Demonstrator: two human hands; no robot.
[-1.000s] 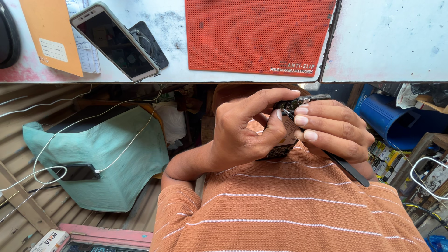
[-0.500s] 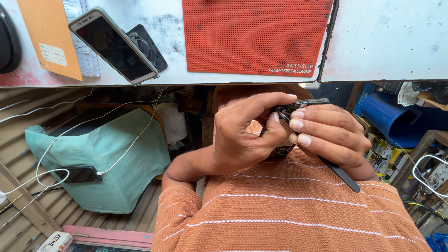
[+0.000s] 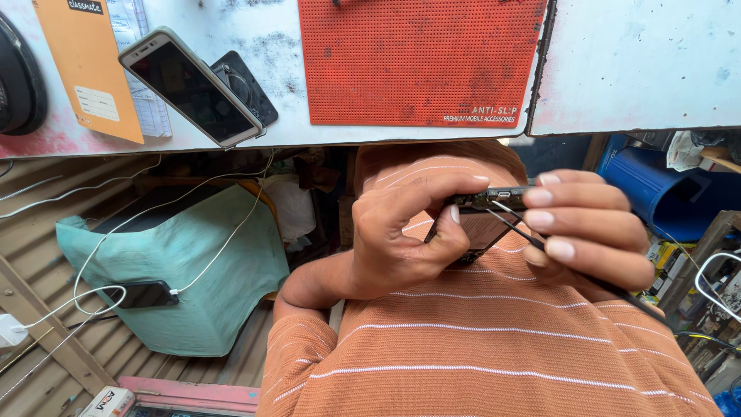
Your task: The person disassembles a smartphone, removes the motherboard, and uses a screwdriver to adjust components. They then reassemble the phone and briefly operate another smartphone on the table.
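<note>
White workbench (image 3: 633,69) with a red mat (image 3: 417,62) above; both hands work at chest height. Left hand (image 3: 401,232) grips a dark phone (image 3: 482,212); right hand (image 3: 594,228) pinches tweezers (image 3: 517,224) at its port, probing mid-repair; steady, fine control seems needed next

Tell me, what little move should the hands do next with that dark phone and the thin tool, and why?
Probably ease the thin black tweezers slightly deeper along the small dark phone's top edge. Their tips already sit at that edge, the right hand grips them, and the left hand steadies the phone close above the orange striped shirt.
</note>
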